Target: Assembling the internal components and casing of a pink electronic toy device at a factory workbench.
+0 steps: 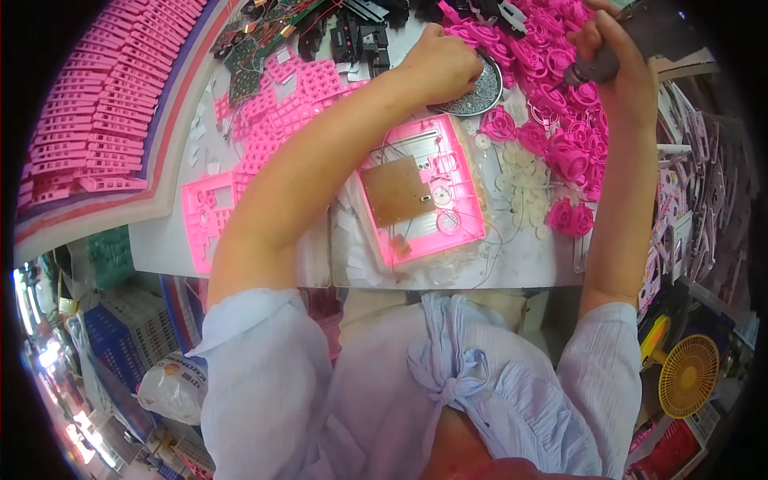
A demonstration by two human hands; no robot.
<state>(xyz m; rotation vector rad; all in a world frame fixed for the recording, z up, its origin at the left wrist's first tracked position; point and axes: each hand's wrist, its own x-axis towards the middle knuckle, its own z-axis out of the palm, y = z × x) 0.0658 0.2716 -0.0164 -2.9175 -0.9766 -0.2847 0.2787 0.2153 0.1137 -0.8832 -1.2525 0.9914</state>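
Note:
My left hand (450, 66) is over a round dish (498, 94) filled with small grey metal pieces that look like screws (470, 100). Its fingers are curled down, their tips hidden. My right hand (620, 68) grips a dark electric screwdriver (592, 70), raised over the pink parts with its tip pointing left. Between my forearms lies a pink plastic housing (384, 236), open side up. Inside it sits a brown circuit board (396, 192), along with thin wires, a metal strip and round fittings.
Pink ring-shaped parts (572, 152) are heaped at the right, beside pale discs (524, 188). Pink button grids (276, 116), green circuit boards (244, 68) and black parts (360, 40) lie at the back left. Stacked pink frames (96, 120) fill the far left. A yellow fan (688, 376) stands lower right.

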